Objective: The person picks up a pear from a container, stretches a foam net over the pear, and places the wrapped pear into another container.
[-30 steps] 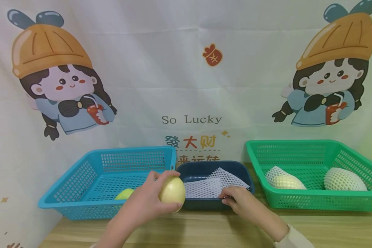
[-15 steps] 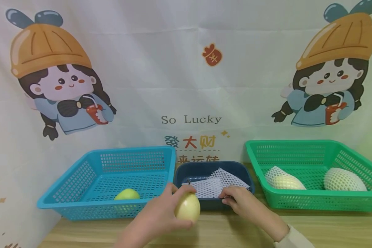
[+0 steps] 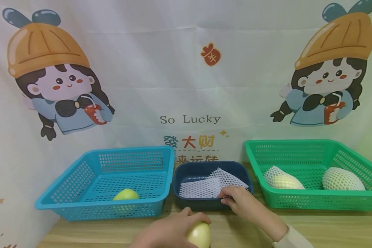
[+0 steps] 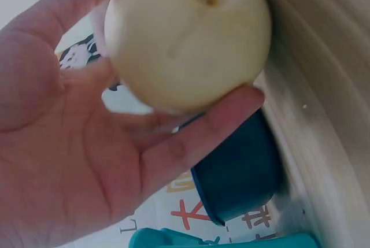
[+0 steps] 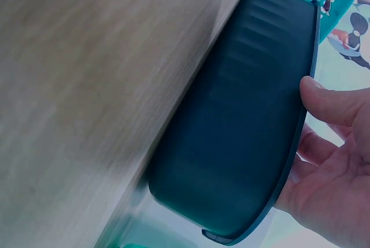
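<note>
My left hand (image 3: 175, 229) grips a pale yellow pear (image 3: 199, 235) low in front of the bins, close over the table. In the left wrist view the pear (image 4: 188, 40) shows its dark blossom end, with thumb and fingers spread around it. My right hand (image 3: 240, 203) holds the front rim of a dark blue plastic basin (image 3: 193, 204). In the right wrist view the thumb lies on the outside of the basin (image 5: 237, 109) and the fingers go over its rim. White foam fruit nets (image 3: 199, 188) lie inside the basin, right beside the right fingertips.
On the left stands a blue perforated basket (image 3: 103, 212) with a yellow-green fruit (image 3: 126, 194) in it. To the right, a green basket (image 3: 320, 203) holds two net-wrapped fruits (image 3: 344, 179). A printed cloth (image 3: 186, 79) hangs behind the wooden table (image 3: 90, 234).
My left hand has carried the pear from beside the blue basket rightward and down toward the table's front. The right hand stays at the basin's rim.
</note>
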Available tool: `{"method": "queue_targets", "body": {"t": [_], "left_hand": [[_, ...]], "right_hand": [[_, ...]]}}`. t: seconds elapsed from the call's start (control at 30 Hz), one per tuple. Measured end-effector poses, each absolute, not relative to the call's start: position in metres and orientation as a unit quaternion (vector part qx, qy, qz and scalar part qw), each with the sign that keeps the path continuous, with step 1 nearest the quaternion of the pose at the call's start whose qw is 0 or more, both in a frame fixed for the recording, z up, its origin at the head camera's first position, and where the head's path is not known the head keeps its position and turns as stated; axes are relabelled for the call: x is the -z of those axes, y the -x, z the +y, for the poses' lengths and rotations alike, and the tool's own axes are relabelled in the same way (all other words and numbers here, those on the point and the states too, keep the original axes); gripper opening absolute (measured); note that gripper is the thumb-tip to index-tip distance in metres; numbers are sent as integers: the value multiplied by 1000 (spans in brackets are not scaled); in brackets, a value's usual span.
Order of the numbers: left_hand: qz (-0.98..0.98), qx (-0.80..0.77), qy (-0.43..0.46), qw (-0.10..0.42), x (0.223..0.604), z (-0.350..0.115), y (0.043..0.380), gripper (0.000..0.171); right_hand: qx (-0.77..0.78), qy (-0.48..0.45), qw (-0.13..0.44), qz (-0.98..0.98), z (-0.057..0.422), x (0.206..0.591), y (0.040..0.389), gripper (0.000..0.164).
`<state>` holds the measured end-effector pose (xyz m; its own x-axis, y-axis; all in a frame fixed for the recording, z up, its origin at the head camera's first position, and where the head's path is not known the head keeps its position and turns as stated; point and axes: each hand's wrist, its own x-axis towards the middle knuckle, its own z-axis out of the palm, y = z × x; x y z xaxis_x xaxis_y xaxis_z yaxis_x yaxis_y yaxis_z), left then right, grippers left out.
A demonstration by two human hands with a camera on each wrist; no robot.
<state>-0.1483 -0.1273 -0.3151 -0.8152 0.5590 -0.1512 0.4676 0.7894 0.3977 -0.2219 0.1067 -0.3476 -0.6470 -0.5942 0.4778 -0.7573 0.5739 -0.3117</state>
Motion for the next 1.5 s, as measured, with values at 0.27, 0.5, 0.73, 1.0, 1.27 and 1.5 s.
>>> {"method": "queue_targets", "body": {"t": [0.27, 0.5, 0.73, 1.0, 1.27, 1.5], "left_hand": [[889, -163, -402, 145, 314, -132, 155, 55], [897, -218, -346, 170, 314, -131, 153, 52], [919, -171, -333, 121, 314, -129, 148, 43], [936, -131, -300, 131, 314, -119, 146, 43], [936, -125, -299, 138, 310, -120, 143, 41], [932, -123, -311, 142, 309, -120, 142, 40]], "right_hand": [[-248, -384, 163, -874, 107, 348, 222, 5], [-260, -408, 191, -854, 109, 354, 227, 1], [-258, -385, 157, -872, 107, 348, 223, 5], [-257, -366, 140, -883, 106, 347, 222, 5], [-273, -338, 121, -893, 106, 344, 220, 10], [-308, -313, 155, -885, 108, 343, 222, 10]]}}
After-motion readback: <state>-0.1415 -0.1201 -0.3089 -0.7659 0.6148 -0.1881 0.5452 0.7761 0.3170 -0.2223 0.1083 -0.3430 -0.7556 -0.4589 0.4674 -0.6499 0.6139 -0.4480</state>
